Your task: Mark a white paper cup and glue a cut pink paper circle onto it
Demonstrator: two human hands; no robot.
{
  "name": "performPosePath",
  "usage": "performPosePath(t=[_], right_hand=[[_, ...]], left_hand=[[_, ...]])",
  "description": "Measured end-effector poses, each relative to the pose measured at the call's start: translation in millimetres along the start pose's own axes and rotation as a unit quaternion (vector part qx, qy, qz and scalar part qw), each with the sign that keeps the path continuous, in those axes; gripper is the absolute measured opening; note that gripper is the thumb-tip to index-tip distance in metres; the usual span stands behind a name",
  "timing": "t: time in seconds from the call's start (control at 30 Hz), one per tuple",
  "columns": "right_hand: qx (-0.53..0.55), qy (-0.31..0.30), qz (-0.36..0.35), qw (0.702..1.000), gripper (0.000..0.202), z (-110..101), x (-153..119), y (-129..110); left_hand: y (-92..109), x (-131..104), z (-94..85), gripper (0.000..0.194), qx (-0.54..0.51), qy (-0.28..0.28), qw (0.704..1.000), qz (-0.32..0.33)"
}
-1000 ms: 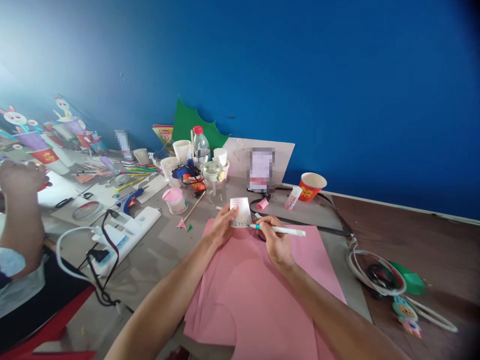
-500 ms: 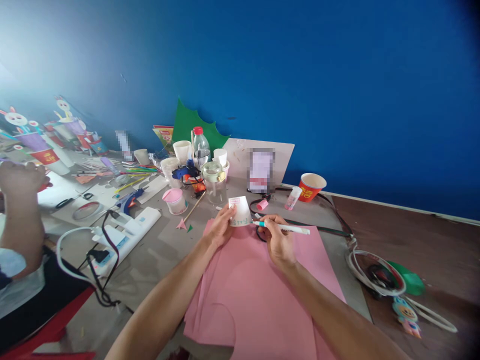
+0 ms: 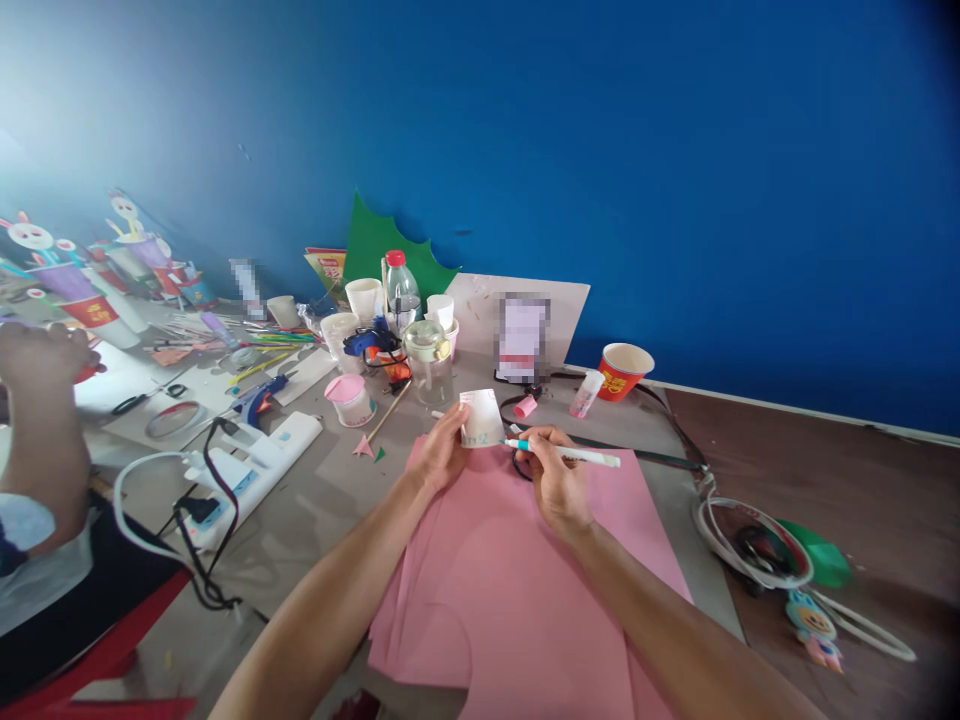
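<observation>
My left hand [image 3: 444, 448] is closed around a small white paper cup [image 3: 484, 412], its wider end toward me. Teal marks run along that wider end and faint pink lines show near the other. My right hand [image 3: 556, 482] grips a white marker [image 3: 589, 456] with a teal tip. The tip points left and is at the cup's right edge; whether it touches I cannot tell. Both hands are over a stack of pink sheets [image 3: 525, 580]. A black loop [image 3: 519, 465] shows partly beside my right fingers.
Behind stand a glass jar [image 3: 429, 370], a red-capped bottle [image 3: 403, 290] and a pink-topped cup [image 3: 350, 402]. A red paper cup [image 3: 624, 375] and glue bottle [image 3: 586, 394] stand right. A power strip [image 3: 259, 480] with cables lies left, near another person's arm [image 3: 45, 430].
The paper cup has turned slightly in my left hand, so its teal marks have shifted left and its pink lines show less. My right hand with the marker has barely moved.
</observation>
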State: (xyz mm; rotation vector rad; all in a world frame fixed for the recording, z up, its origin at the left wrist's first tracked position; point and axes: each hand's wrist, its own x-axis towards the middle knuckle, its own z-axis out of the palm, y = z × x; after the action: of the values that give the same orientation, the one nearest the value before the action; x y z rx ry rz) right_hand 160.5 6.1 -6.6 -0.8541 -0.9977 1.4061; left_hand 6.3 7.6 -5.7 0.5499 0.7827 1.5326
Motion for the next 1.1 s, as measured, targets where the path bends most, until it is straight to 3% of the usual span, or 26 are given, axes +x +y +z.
performPosePath(t=[0.4,0.63,1.1], right_hand=[[-0.028,-0.017,-0.019,0.999,0.019,0.0,-1.8,2.1],[-0.099,-0.079,-0.086,0.988,0.019,6.2,-11.8,-12.3],[-0.192,-0.110,-0.140,0.965,0.016,4.0,-12.4,-10.1]], left_hand=[[3.1,-6.6,5.5,0.041,0.037,-0.015,0.999,0.001],[3.8,-7.3,7.1,0.042,0.056,-0.027,0.998,0.006],[5.9,-8.3,11.5,0.047,0.075,-0.026,0.997,0.016]])
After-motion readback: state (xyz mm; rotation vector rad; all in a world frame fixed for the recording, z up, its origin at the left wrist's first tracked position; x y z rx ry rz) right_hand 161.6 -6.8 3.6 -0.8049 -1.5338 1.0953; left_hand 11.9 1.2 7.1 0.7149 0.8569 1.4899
